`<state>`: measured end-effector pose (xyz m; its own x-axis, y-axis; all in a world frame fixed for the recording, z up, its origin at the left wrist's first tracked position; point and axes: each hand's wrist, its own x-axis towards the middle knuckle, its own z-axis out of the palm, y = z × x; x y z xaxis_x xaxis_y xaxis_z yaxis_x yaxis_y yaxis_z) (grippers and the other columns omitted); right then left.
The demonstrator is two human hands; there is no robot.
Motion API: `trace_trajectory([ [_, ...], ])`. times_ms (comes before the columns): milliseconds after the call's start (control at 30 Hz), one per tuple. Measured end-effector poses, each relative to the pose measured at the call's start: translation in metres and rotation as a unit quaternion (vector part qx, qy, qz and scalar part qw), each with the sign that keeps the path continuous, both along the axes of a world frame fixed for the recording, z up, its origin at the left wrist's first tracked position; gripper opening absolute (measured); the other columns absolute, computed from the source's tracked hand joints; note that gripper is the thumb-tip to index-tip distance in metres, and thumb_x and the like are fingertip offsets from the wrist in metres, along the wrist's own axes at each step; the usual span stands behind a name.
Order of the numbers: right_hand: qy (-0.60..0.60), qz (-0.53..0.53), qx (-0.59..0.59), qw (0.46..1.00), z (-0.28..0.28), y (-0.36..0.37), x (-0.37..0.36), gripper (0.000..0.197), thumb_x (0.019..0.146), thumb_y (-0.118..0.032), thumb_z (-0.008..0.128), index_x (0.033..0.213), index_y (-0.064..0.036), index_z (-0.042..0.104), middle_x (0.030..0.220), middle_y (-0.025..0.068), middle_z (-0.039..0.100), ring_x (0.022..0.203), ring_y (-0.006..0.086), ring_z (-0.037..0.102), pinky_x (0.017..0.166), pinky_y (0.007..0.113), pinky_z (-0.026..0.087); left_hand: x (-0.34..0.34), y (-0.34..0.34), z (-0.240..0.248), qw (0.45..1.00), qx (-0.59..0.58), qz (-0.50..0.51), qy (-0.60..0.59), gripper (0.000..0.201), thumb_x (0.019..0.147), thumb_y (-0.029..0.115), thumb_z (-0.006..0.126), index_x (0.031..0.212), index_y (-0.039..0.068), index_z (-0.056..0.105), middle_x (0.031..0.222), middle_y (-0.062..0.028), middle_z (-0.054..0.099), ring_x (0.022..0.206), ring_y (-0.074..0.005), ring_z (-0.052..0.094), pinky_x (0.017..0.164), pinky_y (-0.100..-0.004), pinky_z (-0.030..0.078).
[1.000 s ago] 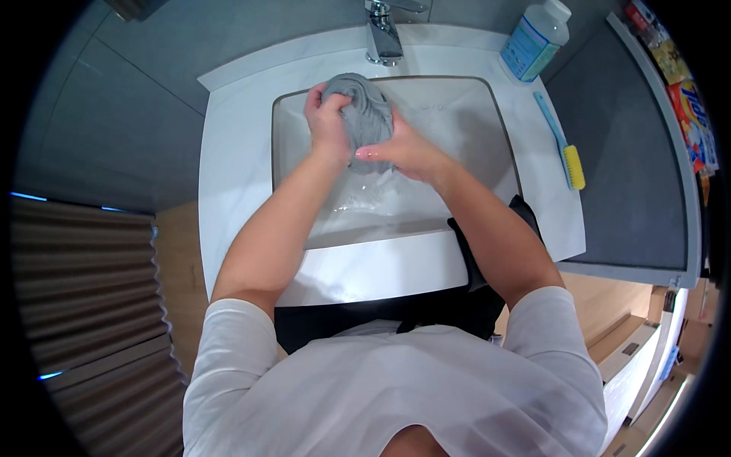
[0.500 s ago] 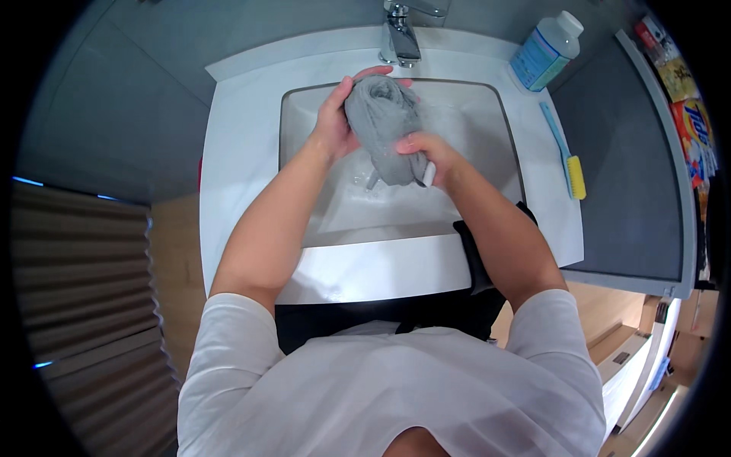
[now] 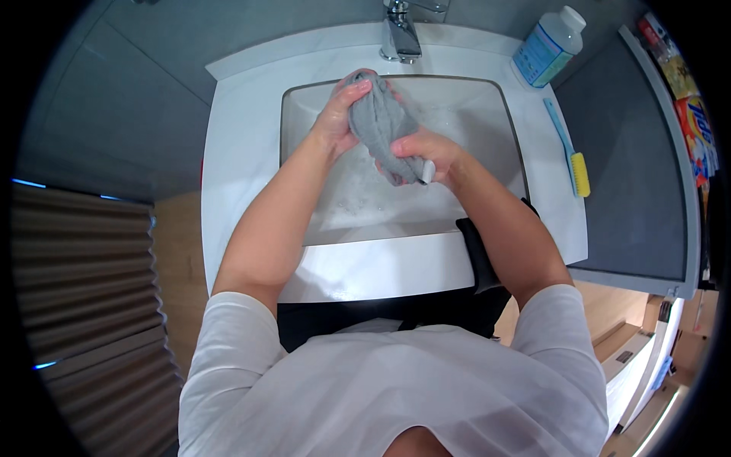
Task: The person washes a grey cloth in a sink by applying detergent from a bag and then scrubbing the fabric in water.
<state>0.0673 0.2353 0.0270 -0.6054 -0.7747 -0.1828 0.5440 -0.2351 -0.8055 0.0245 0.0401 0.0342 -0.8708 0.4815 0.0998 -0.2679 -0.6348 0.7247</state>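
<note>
A wet grey cloth [image 3: 381, 126], bunched and twisted lengthwise, hangs between my hands above the white sink [image 3: 335, 225]. My left hand [image 3: 343, 110] is wrapped round its upper end, with the thumb laid over the top. Lower down, my right hand [image 3: 430, 148] grips the other end, thumb pressed across the fabric. A small white tag [image 3: 428, 171] sticks out beside that palm. Some fingers of both hands are hidden behind the cloth. Suds and water lie on the sink bottom.
A chrome faucet [image 3: 400, 38] stands behind the sink. On the counter's right are a white-capped bottle [image 3: 547, 52] and a blue-handled brush with yellow bristles [image 3: 579, 174]. A black cloth [image 3: 478, 255] hangs over the front edge. Packages [image 3: 694, 129] stand beyond the grey panel at right.
My left hand has closed round the cloth's upper end, its thumb now on top. The cloth has become narrower and more tightly twisted; its loose lower-left corner no longer hangs out.
</note>
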Motion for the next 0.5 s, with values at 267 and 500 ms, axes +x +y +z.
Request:
trace_trajectory([
  [267, 0.043, -0.082, 0.179, 0.979, 0.031, -0.011, 0.012, 0.058, 0.075, -0.015, 0.075, 0.127, -0.0019, 0.053, 0.1, 0.0084, 0.062, 0.083, 0.0197, 0.063, 0.067, 0.036, 0.054, -0.004, -0.001, -0.002, 0.997, -0.071, 0.028, -0.025, 0.033, 0.085, 0.022, 0.073, 0.109, 0.005, 0.058, 0.1, -0.0121, 0.064, 0.094, -0.0265, 0.066, 0.084, -0.0435, 0.057],
  [500, 0.065, -0.071, 0.219, 0.971, 0.006, -0.009, 0.004, 0.049, 0.073, -0.012, 0.07, 0.119, 0.0005, 0.058, 0.1, 0.0068, 0.061, 0.088, 0.016, 0.06, 0.073, 0.034, 0.052, 0.002, 0.016, 0.0, 0.963, -0.205, 0.146, -0.093, 0.046, 0.08, 0.008, 0.075, 0.12, -0.004, 0.056, 0.105, -0.0146, 0.065, 0.094, -0.0249, 0.066, 0.079, -0.0415, 0.057],
])
